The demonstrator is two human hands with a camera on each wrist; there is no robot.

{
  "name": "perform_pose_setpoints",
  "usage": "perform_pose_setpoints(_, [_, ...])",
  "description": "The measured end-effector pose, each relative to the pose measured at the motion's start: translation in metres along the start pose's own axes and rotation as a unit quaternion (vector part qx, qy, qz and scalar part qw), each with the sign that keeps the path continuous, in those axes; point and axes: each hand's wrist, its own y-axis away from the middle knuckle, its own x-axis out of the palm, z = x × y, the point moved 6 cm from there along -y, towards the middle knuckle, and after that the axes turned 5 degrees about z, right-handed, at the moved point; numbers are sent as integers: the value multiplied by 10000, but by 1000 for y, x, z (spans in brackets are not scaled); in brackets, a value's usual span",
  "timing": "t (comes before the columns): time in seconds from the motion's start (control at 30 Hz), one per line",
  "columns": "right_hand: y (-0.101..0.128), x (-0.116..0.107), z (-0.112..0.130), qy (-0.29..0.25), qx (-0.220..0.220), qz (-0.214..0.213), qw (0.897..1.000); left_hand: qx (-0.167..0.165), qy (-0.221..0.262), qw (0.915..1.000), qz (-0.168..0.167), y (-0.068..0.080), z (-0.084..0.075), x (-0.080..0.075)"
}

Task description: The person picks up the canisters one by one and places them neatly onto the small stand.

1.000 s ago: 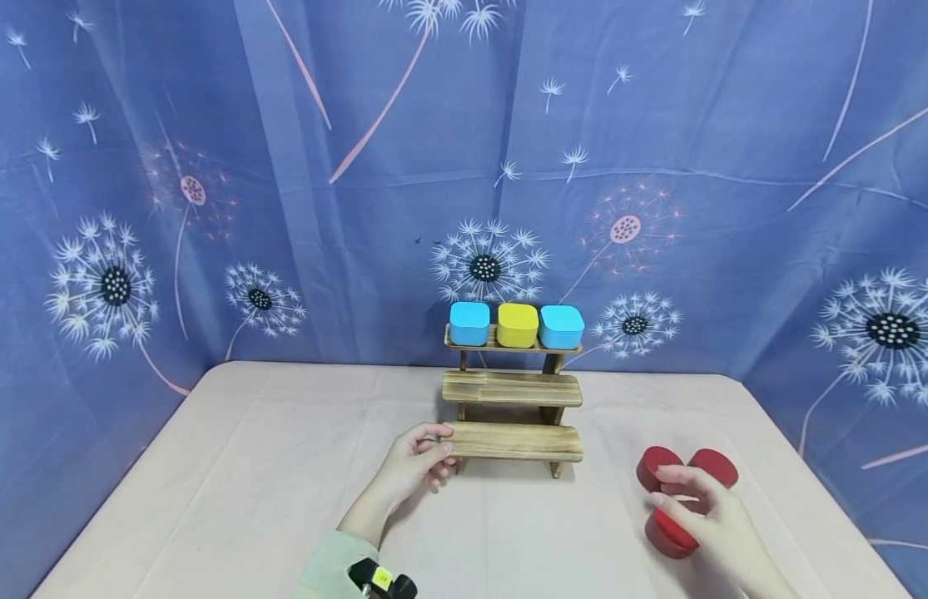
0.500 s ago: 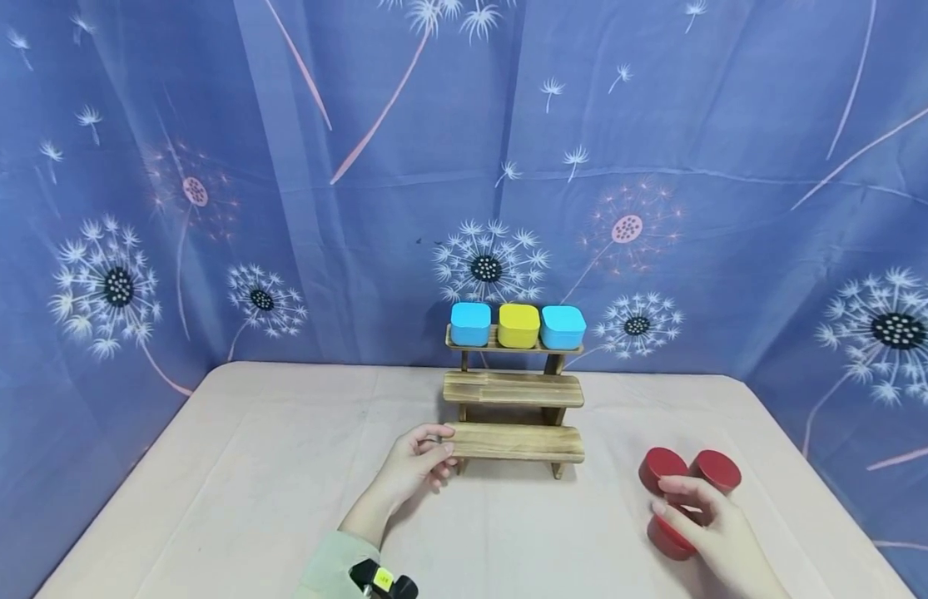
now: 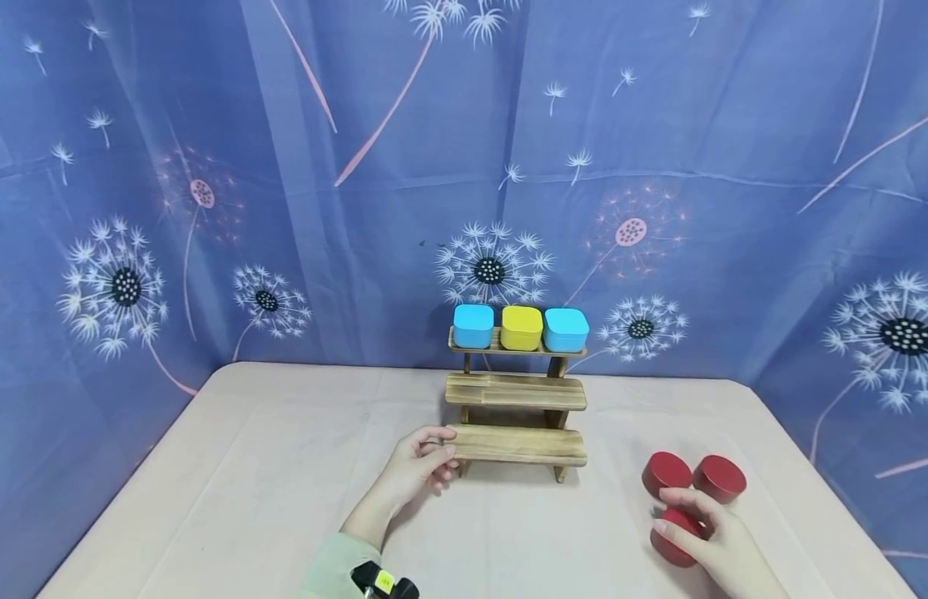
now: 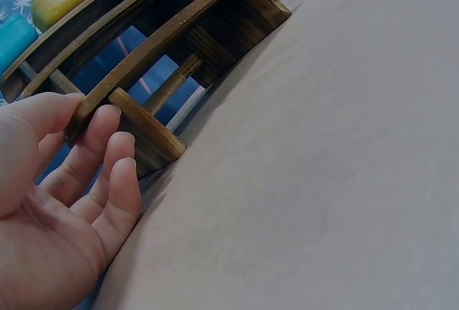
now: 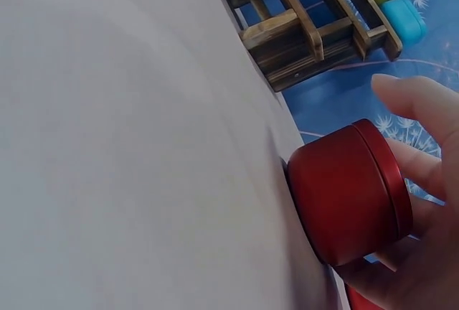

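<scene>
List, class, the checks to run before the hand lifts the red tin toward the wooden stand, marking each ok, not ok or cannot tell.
1. Right hand grips the nearest red tin: ok.
2. Tin lid seated: ok.
3. Left hand steadies the wooden stand at its bottom step: ok.
4. Middle and bottom steps free: ok.
5. Top step free: not ok, three square tins fill it.
6. The other two red tins clear of the held one: cannot tell.
</scene>
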Motion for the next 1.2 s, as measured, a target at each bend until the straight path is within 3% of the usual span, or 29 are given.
perform_pose_setpoints(0.17, [-1, 0, -3, 117, 382, 214, 9990, -14, -20, 10000, 40, 0, -2, 0])
perform_pose_setpoints(0.47, [2, -3, -8, 288, 176, 413, 9986, -6, 19, 10000, 28, -1, 3, 0])
perform_pose_setpoints(0.6, [2, -5, -6, 724, -46, 390, 9966, 55, -47, 10000, 16, -3, 3, -1])
perform_pose_setpoints(0.73, [2, -6, -7, 1042, 142, 556, 9929, 42, -86, 10000, -11, -4, 3, -2])
perform_pose_setpoints(1.0, [3, -6, -14, 1115, 389, 868, 9892, -32, -63, 10000, 25, -3, 1, -2])
perform_pose_setpoints(1.2, [4, -6, -19, 828, 668, 1343, 9852, -20, -16, 10000, 10, -1, -1, 0])
